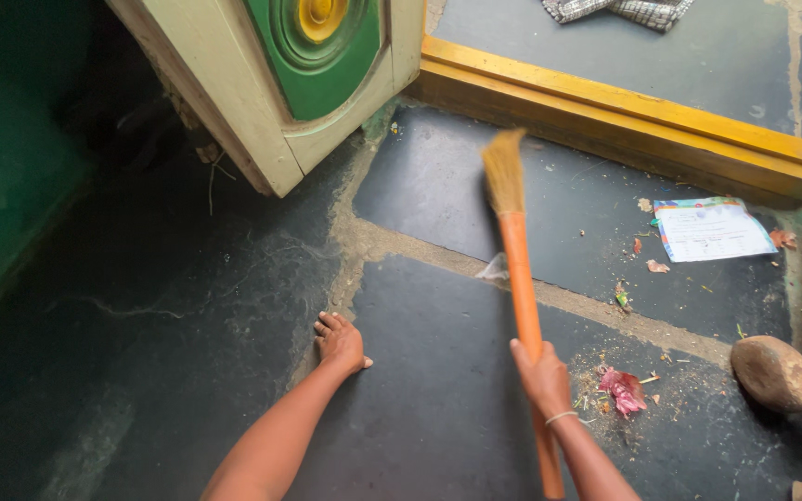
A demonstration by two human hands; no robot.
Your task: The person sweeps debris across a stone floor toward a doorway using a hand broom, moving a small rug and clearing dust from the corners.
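Right hand (543, 376) is gripping broom (520, 278) handle, bristles reaching forward; left hand (339, 341) is apparently resting open, empty, on floor (187, 306) beside it.

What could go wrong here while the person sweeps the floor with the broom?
The left hand lies flat on the dark floor, so a wide stroke of the broom, held by the right hand, might push dirt onto it. The paper sheet could be swept away with the scraps. The stone may block the bristles.

door (290, 83), paper sheet (709, 228), round stone (773, 373)
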